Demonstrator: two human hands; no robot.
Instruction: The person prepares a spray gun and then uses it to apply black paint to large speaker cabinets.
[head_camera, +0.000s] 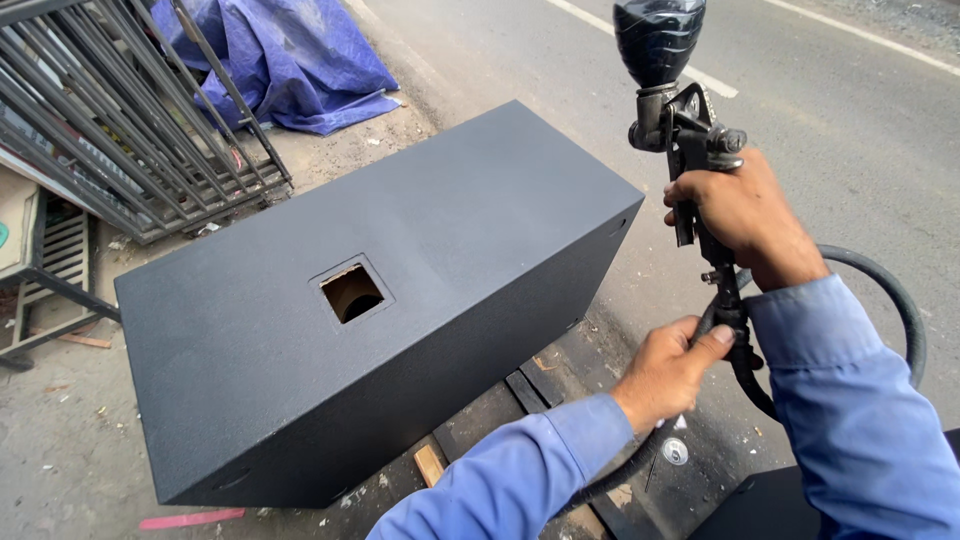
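You are gripping the spray gun (690, 150) upright in your right hand (745, 215) — left hand (665, 375) fingers pinching its hose (900, 300) clear of the black box (380, 300) beside them.

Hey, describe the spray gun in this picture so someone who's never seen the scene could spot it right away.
Start at the big dark grey box with a square hole in its top, standing on the ground beside the road. To its right, the right hand holds up the spray gun while the left hand grips the black hose below it. It alone is dark metal with a glossy black cup on top.
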